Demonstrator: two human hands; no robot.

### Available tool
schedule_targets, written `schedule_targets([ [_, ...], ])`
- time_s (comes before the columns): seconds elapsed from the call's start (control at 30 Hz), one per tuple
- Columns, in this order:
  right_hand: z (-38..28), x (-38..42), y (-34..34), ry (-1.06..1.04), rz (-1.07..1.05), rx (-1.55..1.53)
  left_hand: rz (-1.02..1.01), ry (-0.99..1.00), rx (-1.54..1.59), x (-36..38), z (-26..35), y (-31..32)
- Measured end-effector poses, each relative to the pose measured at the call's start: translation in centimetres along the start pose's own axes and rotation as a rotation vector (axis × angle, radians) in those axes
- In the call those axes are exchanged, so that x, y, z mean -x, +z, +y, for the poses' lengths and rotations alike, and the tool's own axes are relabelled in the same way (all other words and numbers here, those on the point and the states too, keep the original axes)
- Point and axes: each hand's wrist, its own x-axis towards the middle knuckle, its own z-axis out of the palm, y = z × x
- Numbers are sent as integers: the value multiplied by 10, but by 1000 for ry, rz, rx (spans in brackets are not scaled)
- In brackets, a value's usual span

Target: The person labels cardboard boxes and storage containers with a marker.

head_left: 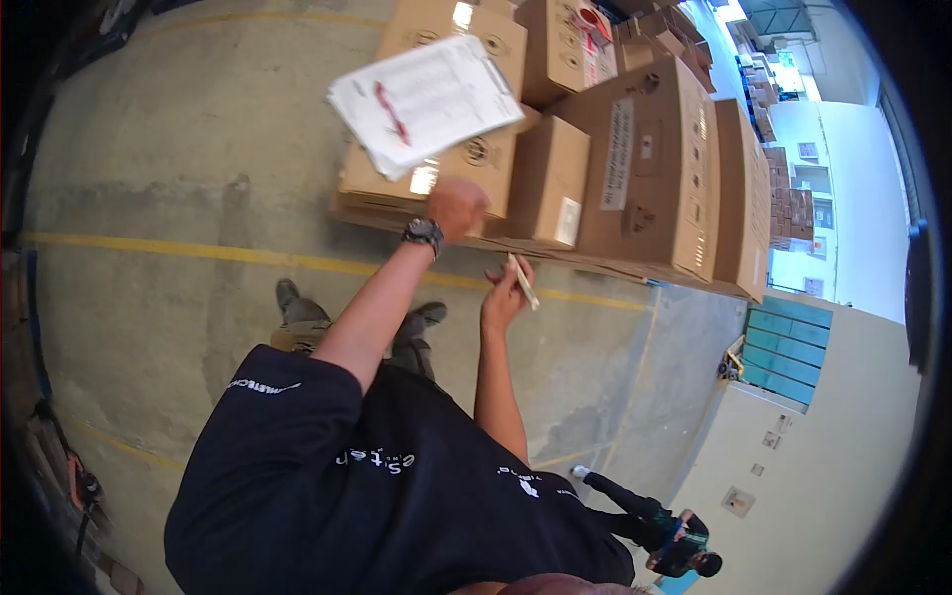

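My left hand, with a dark watch on the wrist, is right at the near edge of a cardboard box; its fingers are smeared by motion. Lower and to the right, my right hand is closed around a narrow, pale, flat strip, seen nearly edge-on. Printed papers lie on top of the box beyond my left hand. A red pen-like item rests across them. Beside the box stands a smaller carton with a white label.
Large cartons continue to the right, with a red tape roll on one farther back. Yellow lines cross the concrete floor. Another person stands at lower right, near a wall. Dark racks border the left side.
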Motion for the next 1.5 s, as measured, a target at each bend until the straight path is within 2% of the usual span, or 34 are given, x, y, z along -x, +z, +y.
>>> schedule_targets([
  [0.03,0,25,10,41,-8,34,-5,9,-13,16,-10,-33],
  [0.1,3,75,36,93,-15,48,-249,323,65,60,-28,-100],
  [0.17,7,106,64,136,-58,65,-372,167,-77,134,-84,-181],
  [0.2,15,119,83,-57,-214,197,-391,-111,-85,178,-119,-227],
  [0.23,15,137,102,-249,-355,324,-444,-345,-164,251,-183,-264],
  [0.27,-35,153,135,-524,-425,446,-509,-793,-294,320,-227,-324],
  [0.3,-47,160,161,-520,-414,430,-684,-1186,-463,318,-204,-411],
  [0.33,-55,167,185,-624,-598,585,-618,-1271,-619,422,-257,-467],
  [0.37,-59,169,209,-725,-784,745,-671,-1463,-779,474,-263,-532],
  [0.4,-52,168,231,-723,-777,737,-403,-1795,-829,458,-218,-579],
  [0.43,-37,162,254,-832,-834,930,-332,-1850,-841,520,-243,-621],
  [0.47,-22,155,275,-938,-890,1126,-109,-1746,-932,571,-250,-649],
  [0.53,-3,135,310,-944,-927,1292,-68,-1733,-865,567,-216,-686],
  [0.6,32,108,339,-942,-822,1386,58,-1557,-919,584,-194,-685],
  [0.63,39,96,349,-932,-818,1383,121,-1539,-931,603,-190,-669],
  [0.67,44,85,358,-970,-675,1445,182,-1518,-943,613,-184,-652],
  [0.7,48,78,364,-1001,-529,1505,231,-1574,-821,597,-160,-625],
  [0.73,48,75,370,-983,-526,1504,316,-1693,-473,649,-168,-601],
  [0.77,46,71,376,-884,-530,1539,553,-1874,-141,665,-165,-564],
  [0.8,43,69,381,-784,-534,1574,101,-1990,-185,692,-164,-534],
  [0.83,38,67,384,-762,-531,1579,-307,-1442,-469,719,-164,-519],
  [0.87,33,66,386,-804,-480,1557,-511,-819,-932,735,-161,-506],
  [1.03,30,58,390,-797,-329,1631,-615,-1100,-751,673,-202,-517],
  [1.1,27,60,386,-710,-494,1644,-444,-1610,-422,625,-237,-551],
  [1.13,25,66,383,-688,-501,1660,-214,-2022,-96,584,-273,-584],
  [1.17,24,68,382,-640,-495,1684,-2,-1952,-142,556,-301,-604],
  [1.23,22,65,387,-588,-488,1716,56,-1641,-281,493,-360,-647],
  [1.27,21,66,387,-579,-482,1699,125,-1578,-268,463,-391,-664],
  [1.3,21,66,387,-572,-476,1680,175,-1524,-324,389,-393,-671],
  [1.37,21,68,385,-595,-503,1714,293,-1418,-135,320,-423,-682],
  [1.43,10,71,388,-624,-528,1744,352,-1262,-119,276,-446,-670],
  [1.5,-19,73,398,-527,-403,1655,267,-1217,-147,241,-452,-650],
])
